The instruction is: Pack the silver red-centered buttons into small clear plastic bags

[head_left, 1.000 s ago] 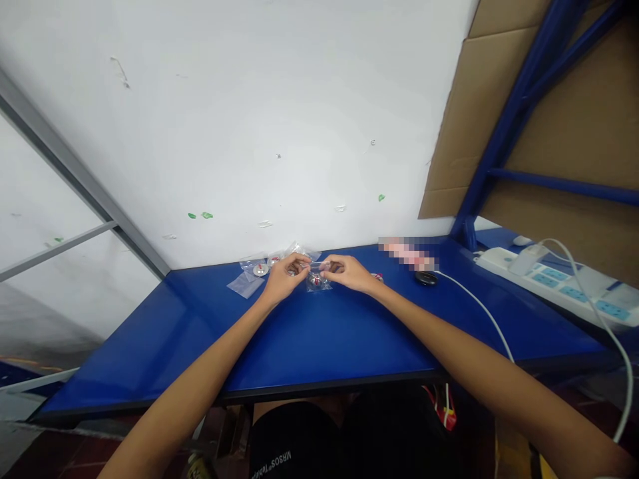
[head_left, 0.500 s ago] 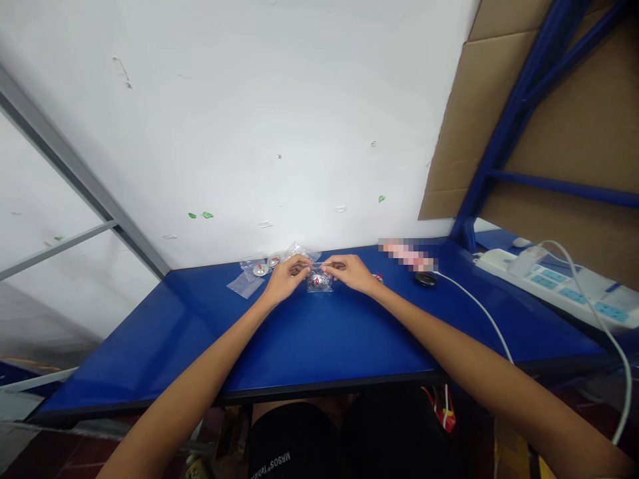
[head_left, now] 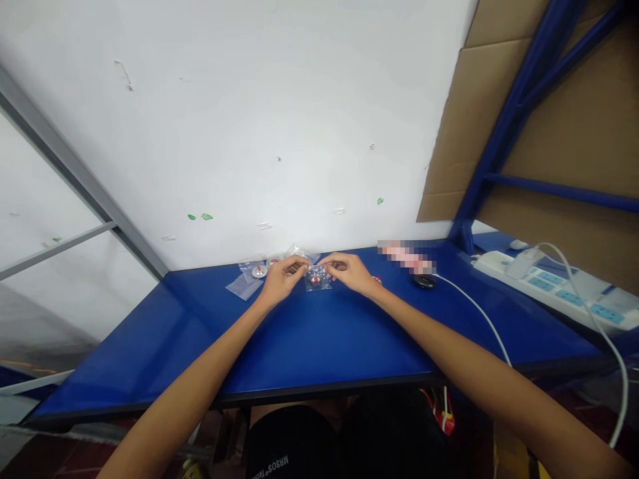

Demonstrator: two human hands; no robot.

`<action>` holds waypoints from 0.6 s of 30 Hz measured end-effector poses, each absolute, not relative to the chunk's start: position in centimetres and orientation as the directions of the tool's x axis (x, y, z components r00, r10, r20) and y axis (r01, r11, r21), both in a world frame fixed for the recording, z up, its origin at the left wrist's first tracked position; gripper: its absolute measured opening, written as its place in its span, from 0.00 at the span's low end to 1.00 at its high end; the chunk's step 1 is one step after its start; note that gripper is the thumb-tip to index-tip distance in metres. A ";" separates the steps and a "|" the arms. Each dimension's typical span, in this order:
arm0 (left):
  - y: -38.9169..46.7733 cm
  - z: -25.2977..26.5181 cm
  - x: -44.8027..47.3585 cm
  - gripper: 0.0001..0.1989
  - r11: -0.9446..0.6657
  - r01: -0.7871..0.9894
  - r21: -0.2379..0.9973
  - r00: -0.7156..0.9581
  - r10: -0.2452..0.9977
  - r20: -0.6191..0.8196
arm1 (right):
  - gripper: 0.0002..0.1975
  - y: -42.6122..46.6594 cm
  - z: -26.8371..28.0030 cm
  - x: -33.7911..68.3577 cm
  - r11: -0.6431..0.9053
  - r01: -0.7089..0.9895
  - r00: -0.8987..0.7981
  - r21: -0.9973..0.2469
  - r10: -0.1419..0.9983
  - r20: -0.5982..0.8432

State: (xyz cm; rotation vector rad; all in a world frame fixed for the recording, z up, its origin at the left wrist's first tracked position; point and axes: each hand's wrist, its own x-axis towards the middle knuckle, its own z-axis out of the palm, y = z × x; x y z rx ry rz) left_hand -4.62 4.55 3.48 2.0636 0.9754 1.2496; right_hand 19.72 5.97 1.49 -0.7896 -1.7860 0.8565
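Pinching the top edge of a small clear plastic bag from both sides, the left hand and right hand hold it just above the far middle of the blue table. More clear bags lie left; a white cable runs right.

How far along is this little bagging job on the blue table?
Done, it seems: the small clear plastic bag already has small red and silvery parts inside. In hand: left hand and right hand pinch its top edge from either side above the blue table. Left: an empty-looking clear flat bag and a round silvery part lie loose beside the left hand, apparently still unpacked.
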 end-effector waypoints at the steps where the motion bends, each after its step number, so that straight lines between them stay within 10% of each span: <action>1: 4.4 3.7 -4.6 0.15 -0.607 0.322 0.726 0.299 0.793 0.530 | 0.14 5.9 1.6 19.7 0.543 0.122 -0.313 -0.831 0.816 0.487; 18: 3.7 4.4 -4.1 0.11 -0.513 0.136 0.848 0.302 0.836 0.457 | 0.10 3.7 3.5 18.8 0.620 0.128 -0.243 -0.774 0.777 0.581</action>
